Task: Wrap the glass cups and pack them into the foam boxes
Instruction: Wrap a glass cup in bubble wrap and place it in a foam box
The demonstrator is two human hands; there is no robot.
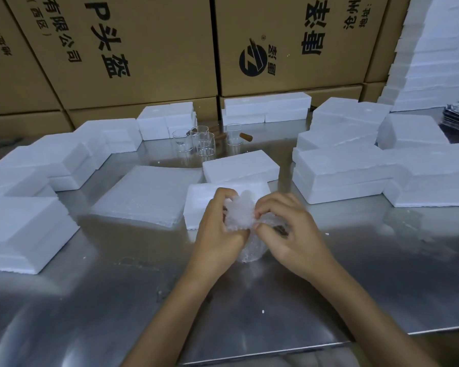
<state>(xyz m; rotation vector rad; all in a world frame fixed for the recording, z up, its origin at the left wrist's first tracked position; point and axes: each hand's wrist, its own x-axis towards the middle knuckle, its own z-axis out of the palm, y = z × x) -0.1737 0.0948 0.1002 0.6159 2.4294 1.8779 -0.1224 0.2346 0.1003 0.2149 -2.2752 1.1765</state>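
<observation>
Head view, foam boxes (337, 170), bare cups (202, 144)

We see both forearms reaching in from the near edge, converging. The left hand (217, 229) and right hand (289, 229) sit close together, fingers curled in a pinching grip.

Bubble-wrapped cup (243, 229) at table centre, clear wrap bunched at the top, base resting on the steel. Open foam box (196, 205) just behind it, white, its lid (240, 168) lying flat beyond. Unwrapped glass cups (200, 144) standing upright further back, clear, wooden handles, clustered close together. Closed foam boxes (337, 176) stacked along both sides.
</observation>
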